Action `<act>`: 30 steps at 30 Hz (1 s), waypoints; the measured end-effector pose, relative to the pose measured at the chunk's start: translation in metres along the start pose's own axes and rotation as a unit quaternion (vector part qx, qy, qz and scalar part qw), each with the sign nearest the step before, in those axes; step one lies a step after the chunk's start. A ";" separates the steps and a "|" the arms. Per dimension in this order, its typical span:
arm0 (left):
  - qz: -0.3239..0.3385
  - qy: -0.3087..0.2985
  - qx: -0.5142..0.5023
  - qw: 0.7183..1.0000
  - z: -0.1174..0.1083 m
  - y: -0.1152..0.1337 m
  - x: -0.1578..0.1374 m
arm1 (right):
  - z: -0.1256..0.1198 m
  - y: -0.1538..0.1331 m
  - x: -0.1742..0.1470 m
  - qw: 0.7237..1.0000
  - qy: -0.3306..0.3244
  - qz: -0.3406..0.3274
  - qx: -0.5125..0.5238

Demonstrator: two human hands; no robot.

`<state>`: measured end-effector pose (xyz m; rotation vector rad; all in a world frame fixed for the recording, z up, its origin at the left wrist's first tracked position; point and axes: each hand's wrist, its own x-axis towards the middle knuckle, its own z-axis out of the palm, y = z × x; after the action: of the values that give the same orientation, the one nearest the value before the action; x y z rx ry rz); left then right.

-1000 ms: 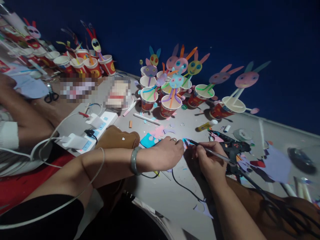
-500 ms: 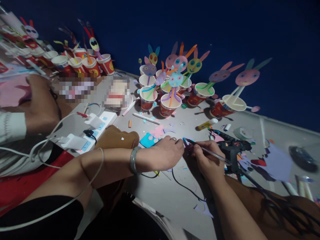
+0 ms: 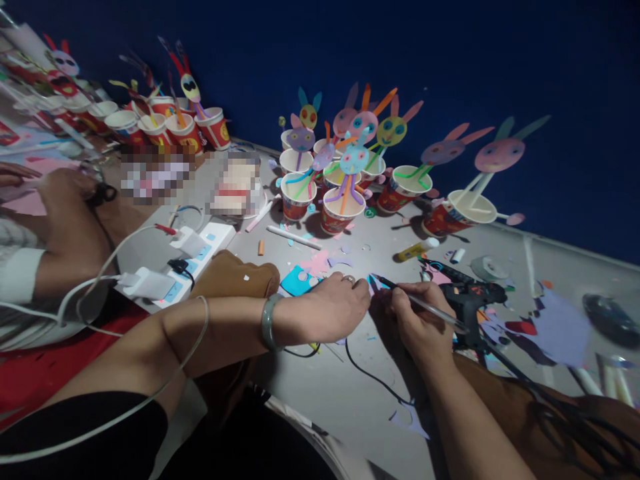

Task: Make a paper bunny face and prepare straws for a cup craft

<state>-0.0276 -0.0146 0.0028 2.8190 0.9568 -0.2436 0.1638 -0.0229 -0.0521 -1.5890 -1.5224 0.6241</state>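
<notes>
In right grip (image 3: pixel 425 328): pen (image 3: pixel 434 309), tip leftward at blue paper (image 3: pixel 371 283).

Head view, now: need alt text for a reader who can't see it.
A person's right hand holds a pen, its tip at a small blue piece beside the left hand, over a gray table. Beyond stand red paper cups with rabbit-eared figures.
</notes>
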 end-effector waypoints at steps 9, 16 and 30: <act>0.002 0.009 0.006 1.000 0.004 0.000 0.001 | 0.000 0.000 0.000 0.999 -0.009 -0.011 -0.040; -0.001 -0.003 -0.005 1.000 0.000 0.000 0.001 | 0.000 0.003 0.000 1.000 0.002 -0.012 -0.026; -0.004 0.012 0.004 1.000 0.004 0.001 0.002 | 0.000 0.008 -0.001 1.000 0.007 -0.005 -0.030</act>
<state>-0.0263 -0.0150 -0.0017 2.8325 0.9733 -0.2146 0.1680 -0.0231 -0.0590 -1.6254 -1.5520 0.5659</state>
